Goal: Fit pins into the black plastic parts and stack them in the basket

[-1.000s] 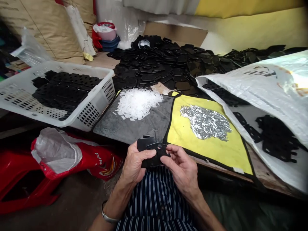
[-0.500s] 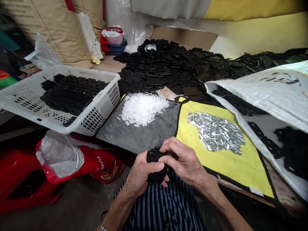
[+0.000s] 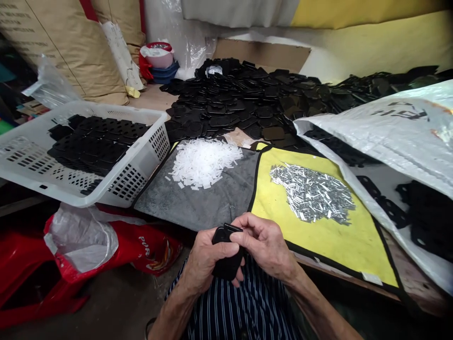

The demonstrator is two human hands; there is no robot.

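Observation:
My left hand (image 3: 203, 257) is wrapped round a flat black plastic piece (image 3: 226, 264), with the thumb across its face. At the piece's top edge, my right hand (image 3: 264, 243) pinches a small dark part whose shape is mostly hidden by the fingers. Both hands are above my lap, just off the table's front edge. Beyond them, a heap of small white strips (image 3: 203, 163) lies on a grey cloth (image 3: 198, 203). To the right, a pile of small silvery metal pins (image 3: 314, 193) rests on a yellow cloth (image 3: 276, 208).
Black pieces (image 3: 244, 104) form a large heap at the back. A white basket (image 3: 138, 160) of black parts stands at the left, above a red bag (image 3: 127, 245) and red stool (image 3: 17, 283). An open white sack (image 3: 389, 127) with black parts lies at the right.
The view has shifted slightly. The black piece is tilted differently in my left hand, and my right fingers have changed their pinch, with a small dark part now standing out at its top edge.

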